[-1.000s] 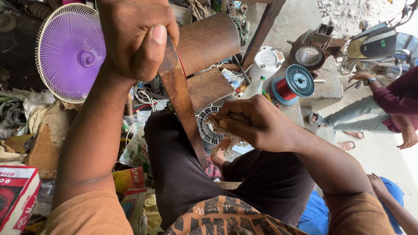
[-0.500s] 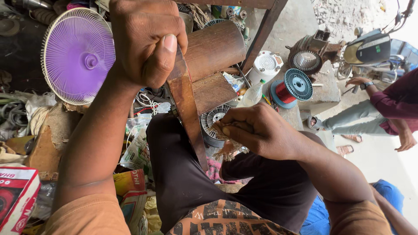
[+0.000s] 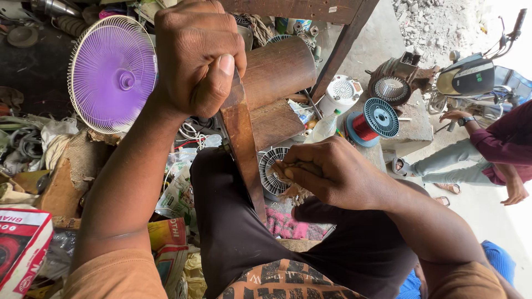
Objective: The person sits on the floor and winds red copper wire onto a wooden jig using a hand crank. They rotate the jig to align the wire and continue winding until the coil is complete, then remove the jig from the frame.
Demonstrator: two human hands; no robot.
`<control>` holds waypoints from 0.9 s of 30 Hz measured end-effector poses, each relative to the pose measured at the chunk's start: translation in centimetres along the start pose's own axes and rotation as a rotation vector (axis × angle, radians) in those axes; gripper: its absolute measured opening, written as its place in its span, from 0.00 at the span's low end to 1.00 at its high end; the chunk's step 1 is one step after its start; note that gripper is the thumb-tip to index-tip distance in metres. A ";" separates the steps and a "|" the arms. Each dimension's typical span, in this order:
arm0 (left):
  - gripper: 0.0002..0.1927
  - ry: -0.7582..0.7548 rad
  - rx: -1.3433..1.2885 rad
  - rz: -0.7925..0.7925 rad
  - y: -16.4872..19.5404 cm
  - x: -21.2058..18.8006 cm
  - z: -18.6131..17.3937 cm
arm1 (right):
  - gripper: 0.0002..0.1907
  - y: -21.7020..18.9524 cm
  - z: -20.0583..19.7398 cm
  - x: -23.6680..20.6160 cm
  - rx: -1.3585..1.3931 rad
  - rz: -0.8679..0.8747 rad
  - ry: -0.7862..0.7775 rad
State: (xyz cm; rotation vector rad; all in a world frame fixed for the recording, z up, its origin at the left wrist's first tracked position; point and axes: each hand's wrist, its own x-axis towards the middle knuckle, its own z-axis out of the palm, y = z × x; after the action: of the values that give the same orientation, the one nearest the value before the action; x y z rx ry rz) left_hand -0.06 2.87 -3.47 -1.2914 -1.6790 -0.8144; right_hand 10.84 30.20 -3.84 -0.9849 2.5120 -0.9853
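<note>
**Stator pinned on the lap, wooden bar raised over it**

Stator (image 3: 272,171), the round slotted metal ring, sits at centre frame, resting against the dark trouser leg (image 3: 233,221). Right hand (image 3: 332,174) comes in from four o'clock, fingers curled shut and pinching something thin at the ring's edge; what exactly, I cannot tell. It looks like a steadying hold, keeping the ring from rolling off the thigh.

Left hand (image 3: 197,52) is up at eleven o'clock, fist wrapped tight round the top of a wooden bar (image 3: 244,149), thumb pressed down the front. The bar runs down to six o'clock, passing just left of the stator and touching the leg, held upright like a striker or a lever.

Around them: purple fan guard (image 3: 113,72) at ten o'clock, rusty cylinder (image 3: 280,69) at twelve, red wire spool (image 3: 371,119) at two. Another person's hand (image 3: 454,116) shows at three o'clock, well apart.
</note>
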 end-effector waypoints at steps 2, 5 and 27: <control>0.22 -0.007 -0.008 -0.003 0.0 0.0 0.0 | 0.09 -0.1 -0.2 0.0 -0.061 -0.063 -0.002; 0.22 -0.001 0.007 -0.009 0.0 0.2 0.3 | 0.08 -0.2 -0.7 -0.1 -0.095 -0.049 0.004; 0.19 -0.014 -0.102 -0.004 2.7 1.8 1.9 | 0.10 -5.8 -2.6 -2.6 0.112 -0.199 -0.045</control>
State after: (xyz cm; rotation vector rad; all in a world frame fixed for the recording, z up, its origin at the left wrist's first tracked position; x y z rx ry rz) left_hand 1.88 5.97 -2.70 -1.3659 -1.6702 -0.9057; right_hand 14.44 30.18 1.99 -1.2252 2.3285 -1.1336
